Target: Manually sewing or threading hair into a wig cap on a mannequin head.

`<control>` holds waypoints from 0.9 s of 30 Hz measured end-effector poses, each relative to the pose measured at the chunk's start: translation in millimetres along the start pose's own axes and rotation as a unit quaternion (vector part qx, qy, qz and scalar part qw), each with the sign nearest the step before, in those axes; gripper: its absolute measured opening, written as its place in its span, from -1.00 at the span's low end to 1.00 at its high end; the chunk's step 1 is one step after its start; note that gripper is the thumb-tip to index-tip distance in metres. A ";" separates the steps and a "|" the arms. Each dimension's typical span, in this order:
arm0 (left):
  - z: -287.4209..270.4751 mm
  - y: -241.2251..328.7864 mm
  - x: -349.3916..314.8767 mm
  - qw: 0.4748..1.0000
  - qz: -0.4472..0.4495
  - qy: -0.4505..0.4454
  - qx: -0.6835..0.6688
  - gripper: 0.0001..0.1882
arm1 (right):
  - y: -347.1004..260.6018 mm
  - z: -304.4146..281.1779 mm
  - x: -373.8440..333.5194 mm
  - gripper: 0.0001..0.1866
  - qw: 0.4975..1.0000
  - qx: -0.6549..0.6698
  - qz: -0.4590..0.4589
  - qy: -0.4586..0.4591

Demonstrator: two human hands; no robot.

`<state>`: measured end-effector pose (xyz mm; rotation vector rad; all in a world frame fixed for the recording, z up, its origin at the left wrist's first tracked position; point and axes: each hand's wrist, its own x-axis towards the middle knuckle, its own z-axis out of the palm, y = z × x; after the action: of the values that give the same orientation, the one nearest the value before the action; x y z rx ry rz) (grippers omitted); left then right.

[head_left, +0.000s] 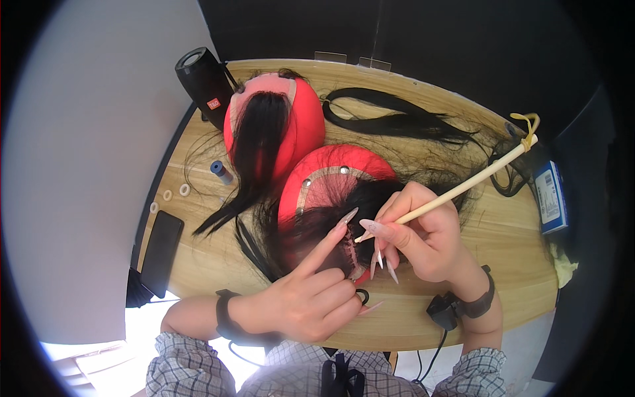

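A red wig block [299, 187] stands in front of me, with a mesh cap pinned on it and black hair [367, 198] spread over it. My right hand [423, 235] pinches a ventilating needle [456, 190] by its pale wooden handle, its tip close to a pinkish parted strip [350, 246] in the hair. A yellowish band is tied round the handle's far end. On the left side of that strip lies the stretched index finger of my left hand [314, 298]. Its other fingers curl in low at the block's near edge; what they hold, if anything, is hidden.
Behind to the left is a second red block [307, 116] with dark hair hanging from it, beside a black cylindrical speaker [205, 86]. A hair bundle [397, 109] lies at the back. Around are a blue spool [221, 172], a phone [163, 253] and a blue-white box [551, 197].
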<state>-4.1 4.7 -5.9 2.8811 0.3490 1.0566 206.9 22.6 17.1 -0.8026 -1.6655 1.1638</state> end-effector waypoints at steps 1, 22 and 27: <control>-0.2 0.3 0.4 1.000 -0.004 0.001 -0.003 -0.69 | -0.6 0.0 0.6 -0.88 1.000 -0.001 0.005 0.000; -2.4 -0.3 0.5 1.000 -0.013 0.024 0.009 -0.72 | -3.6 -0.1 2.0 -0.87 0.989 0.110 0.102 0.005; 1.1 1.4 3.9 0.981 -0.011 0.091 0.173 -0.72 | -4.9 1.0 3.4 -0.86 0.989 0.110 0.102 -0.001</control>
<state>-0.2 4.2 -4.1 3.0676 0.6323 1.3867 204.6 23.5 22.7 -0.8446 -1.4493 1.4633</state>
